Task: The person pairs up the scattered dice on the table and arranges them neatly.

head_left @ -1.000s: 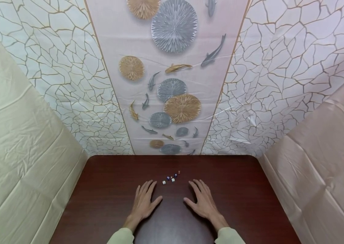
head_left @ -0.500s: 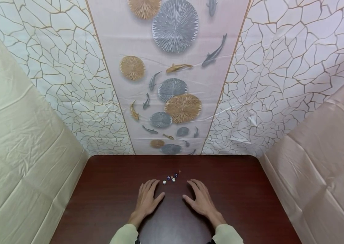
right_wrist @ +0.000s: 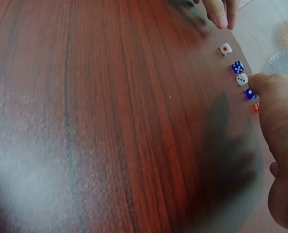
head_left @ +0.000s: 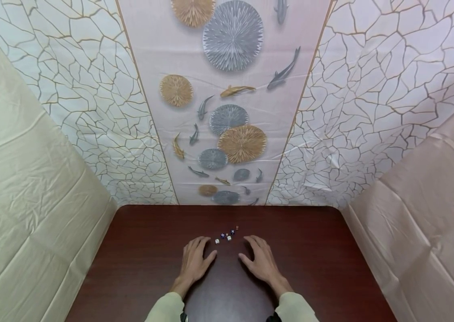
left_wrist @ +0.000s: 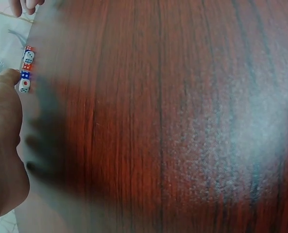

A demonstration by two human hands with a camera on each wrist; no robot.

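Six dice clustered on table; we find left hand and right hand flanking them, fingers relaxed, thumbs spread apart.

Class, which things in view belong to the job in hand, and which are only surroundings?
Likely the job:
two white dice
two blue dice
two orange dice
left hand
right hand

Surroundings:
dark red table
fish-patterned cloth
beige side drapes
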